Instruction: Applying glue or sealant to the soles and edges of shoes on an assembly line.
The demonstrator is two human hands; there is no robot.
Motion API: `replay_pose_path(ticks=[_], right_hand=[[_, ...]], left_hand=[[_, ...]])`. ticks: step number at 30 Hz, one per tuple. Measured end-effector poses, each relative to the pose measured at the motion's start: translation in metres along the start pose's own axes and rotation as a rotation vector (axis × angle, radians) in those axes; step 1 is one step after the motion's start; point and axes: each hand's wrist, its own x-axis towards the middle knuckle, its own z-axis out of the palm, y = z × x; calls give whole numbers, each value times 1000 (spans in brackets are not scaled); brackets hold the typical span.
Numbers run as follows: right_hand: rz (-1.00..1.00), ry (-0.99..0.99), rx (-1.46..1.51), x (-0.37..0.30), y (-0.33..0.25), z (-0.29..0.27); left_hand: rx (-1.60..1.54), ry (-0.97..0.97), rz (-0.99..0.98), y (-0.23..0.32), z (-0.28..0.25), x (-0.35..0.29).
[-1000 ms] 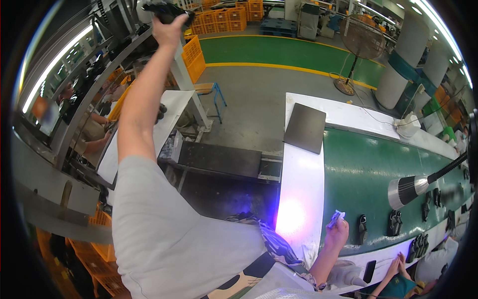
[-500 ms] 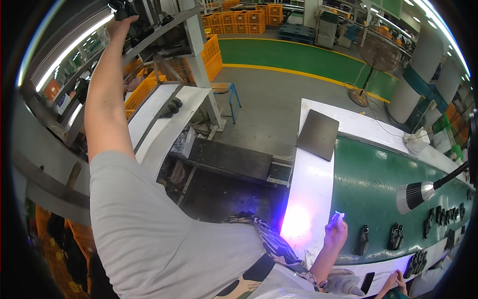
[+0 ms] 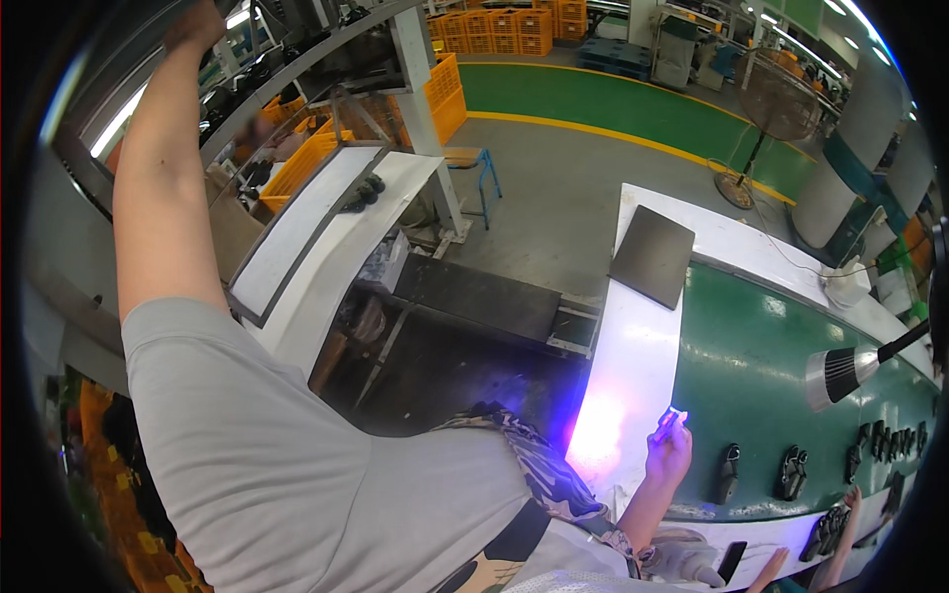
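My left arm stretches up to the far left, toward a metal rack holding dark pieces. Its hand is cut by the dark rim of the picture, so its fingers and anything in them are hidden. My right hand is closed around a small slim thing that glows violet-white at its tip; its exact kind is unclear. That hand is above the edge where the white bench meets the green belt. A bright violet glow lies on the bench left of it. Black shoe-like pieces lie on the belt to its right.
A dark flat panel lies on the bench, and a lamp hangs over the belt. A co-worker's hand touches stacked black pieces at lower right, near a phone. Left stands a white table before yellow crates.
My left hand has moved further left into the rim, away from the black piece it was at. The view has shifted slightly. A co-worker's hand has reached onto the stacked black pieces.
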Motion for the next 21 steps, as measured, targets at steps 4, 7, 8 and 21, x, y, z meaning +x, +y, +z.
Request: replay_pose_path(ticks=[4, 7, 8, 21], right_hand=[[21, -26, 27, -2, 3, 5], [57, -142, 40, 1, 8, -22], [46, -120, 31, 5, 10, -25], [-65, 149, 181, 5, 15, -32]], left_hand=[[67, -77, 6, -36, -14, -30], [222, -228, 39, -63, -7, -48], [306, -372, -48, -100, 14, -35], [-198, -364, 713, 227, 19, -65]])
